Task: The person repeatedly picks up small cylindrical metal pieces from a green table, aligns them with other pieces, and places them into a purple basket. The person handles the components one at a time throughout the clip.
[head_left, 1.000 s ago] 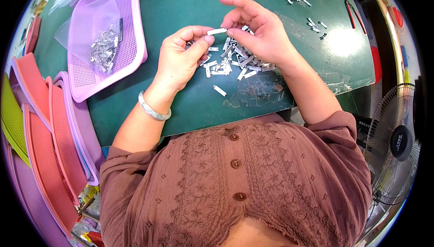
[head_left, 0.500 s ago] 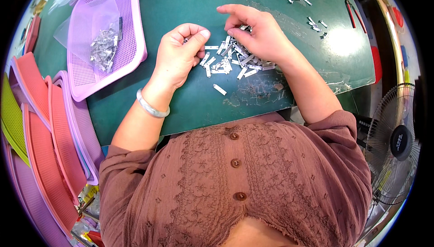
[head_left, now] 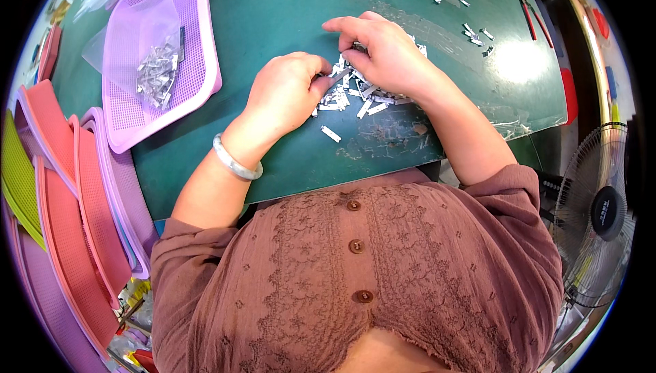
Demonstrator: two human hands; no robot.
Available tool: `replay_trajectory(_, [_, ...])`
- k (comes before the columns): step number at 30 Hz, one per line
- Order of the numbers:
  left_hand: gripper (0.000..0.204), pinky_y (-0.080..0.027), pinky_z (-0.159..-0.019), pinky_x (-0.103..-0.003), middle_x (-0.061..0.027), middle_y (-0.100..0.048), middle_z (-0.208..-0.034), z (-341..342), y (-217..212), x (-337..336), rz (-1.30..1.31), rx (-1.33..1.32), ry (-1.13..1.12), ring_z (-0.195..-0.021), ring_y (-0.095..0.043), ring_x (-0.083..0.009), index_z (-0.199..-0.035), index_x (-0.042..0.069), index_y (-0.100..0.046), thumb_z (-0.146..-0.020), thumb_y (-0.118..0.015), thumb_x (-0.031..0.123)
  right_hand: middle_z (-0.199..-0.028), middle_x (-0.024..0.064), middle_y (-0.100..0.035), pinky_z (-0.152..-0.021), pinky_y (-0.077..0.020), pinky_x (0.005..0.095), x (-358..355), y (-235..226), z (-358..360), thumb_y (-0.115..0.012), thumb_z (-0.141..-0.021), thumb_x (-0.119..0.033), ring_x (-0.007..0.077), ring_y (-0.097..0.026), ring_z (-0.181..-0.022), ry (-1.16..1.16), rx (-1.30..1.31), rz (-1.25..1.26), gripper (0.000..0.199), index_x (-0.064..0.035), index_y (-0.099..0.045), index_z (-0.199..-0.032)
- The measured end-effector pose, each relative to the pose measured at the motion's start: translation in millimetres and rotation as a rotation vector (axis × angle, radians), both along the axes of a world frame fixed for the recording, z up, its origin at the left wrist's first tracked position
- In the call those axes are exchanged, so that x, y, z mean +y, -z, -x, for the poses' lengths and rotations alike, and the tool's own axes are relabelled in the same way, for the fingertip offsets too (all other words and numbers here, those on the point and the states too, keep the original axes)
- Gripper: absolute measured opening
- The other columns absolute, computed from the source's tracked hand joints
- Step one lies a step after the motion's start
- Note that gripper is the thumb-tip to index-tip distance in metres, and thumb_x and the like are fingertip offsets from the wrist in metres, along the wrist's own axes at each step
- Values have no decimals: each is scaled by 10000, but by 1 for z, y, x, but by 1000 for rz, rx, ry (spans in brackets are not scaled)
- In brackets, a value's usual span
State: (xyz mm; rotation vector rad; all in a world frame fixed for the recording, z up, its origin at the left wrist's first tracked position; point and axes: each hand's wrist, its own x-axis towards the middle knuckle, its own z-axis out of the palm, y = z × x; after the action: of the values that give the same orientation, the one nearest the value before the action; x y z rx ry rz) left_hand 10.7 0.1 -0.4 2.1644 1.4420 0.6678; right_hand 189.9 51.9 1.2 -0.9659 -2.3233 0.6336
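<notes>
A heap of small, flat silvery metal pieces [head_left: 372, 108] lies on the green tabletop in front of me. My left hand [head_left: 283, 91], with a pale bangle on its wrist, is at the heap's left side. Its thumb and forefinger pinch one narrow metal piece [head_left: 339, 76]. Over the heap's far part is my right hand [head_left: 386, 52], forefinger stretched to the left, the thumb and other fingers curled together; whatever they grip is hidden. One loose metal piece [head_left: 330, 133] rests nearer to me, apart from the heap.
A lilac perforated basket [head_left: 117, 137] at the left holds a clear plastic bag of similar pieces [head_left: 158, 76]. Stacked coloured baskets [head_left: 82, 216] stand beside the table. Red-handled pliers [head_left: 530, 20] and small groups of pieces lie at the far right; a fan [head_left: 592, 216] stands beyond the edge.
My left hand has moved right to the heap and now pinches a metal piece there. The right hand has shifted slightly, staying over the heap.
</notes>
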Motion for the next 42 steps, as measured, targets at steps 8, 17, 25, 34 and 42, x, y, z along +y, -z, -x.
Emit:
replay_trajectory(8, [184, -476, -657, -374, -128, -625, -799, -3, -2, 4, 72, -86, -43, -755, -601, -292, -938, 72, -641, -771, -589, 131, -712, 74, -599, -694, -446, 374, 1, 1, 1, -546, -732, -11, 274, -536, -753, -9, 14, -3, 312, -40, -591, -1039])
replay_trajectory(17, [207, -469, -624, -353, -142, -621, -766, -11, -3, 4, -19, 88, -34, -694, -607, -284, -950, 64, -637, -754, -632, 134, -746, 31, -588, -680, -453, 324, 2, -7, -8, -578, -690, 20, 217, -532, -768, -107, 51, 16, 407, -76, -588, -1086])
replay_trajectory(25, [153, -465, -598, -356, -151, -616, -748, -11, -3, 4, 13, 6, -70, -662, -605, -290, -875, 40, -629, -744, -644, 117, -771, 36, -604, -717, -457, 348, -1, -10, -5, -588, -685, 6, 237, -528, -815, -161, -44, 75, 431, -76, -573, -1108])
replay_trajectory(34, [120, -469, -599, -355, -156, -621, -756, -13, -2, 4, 13, 118, -81, -670, -606, -298, -824, 36, -619, -732, -625, 112, -749, 53, -610, -723, -446, 365, -3, -9, -4, -560, -692, 5, 259, -523, -818, -174, -91, -29, 443, -75, -556, -1128])
replay_trajectory(42, [84, -383, -472, -205, 2, -553, -630, 2, 2, 11, 422, -606, -202, -527, -485, -59, -783, 12, -599, -795, -584, 94, -742, 31, -600, -730, -437, 360, -1, -10, -5, -558, -701, 9, 247, -519, -802, -172, -71, 16, 443, -85, -553, -1133])
